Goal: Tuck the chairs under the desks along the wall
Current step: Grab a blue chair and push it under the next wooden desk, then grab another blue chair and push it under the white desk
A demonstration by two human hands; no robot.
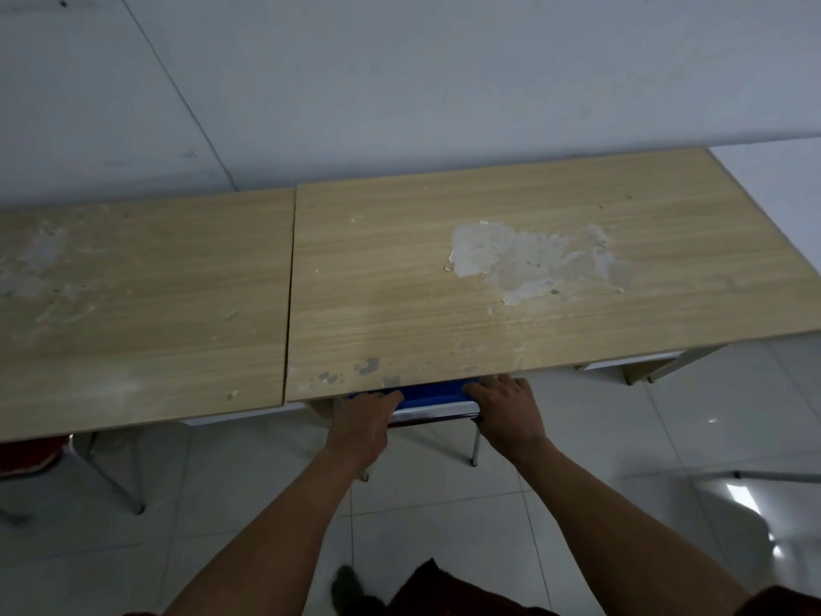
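Observation:
Two light wooden desks stand side by side against the white wall, the left desk (142, 313) and the right desk (488, 269) with peeled patches on its top. A blue chair (433, 395) with a chrome frame sits almost wholly under the right desk; only its top edge and two rear legs show. My left hand (362, 422) grips the chair's left end and my right hand (506, 413) grips its right end, fingers curled over the edge right at the desk's front rim.
A red chair (26, 455) with metal legs shows partly under the left desk at the far left. The floor is pale glossy tile (622, 437). The right desk's leg frame (639, 371) stands to the right. My foot (351, 584) is at the bottom.

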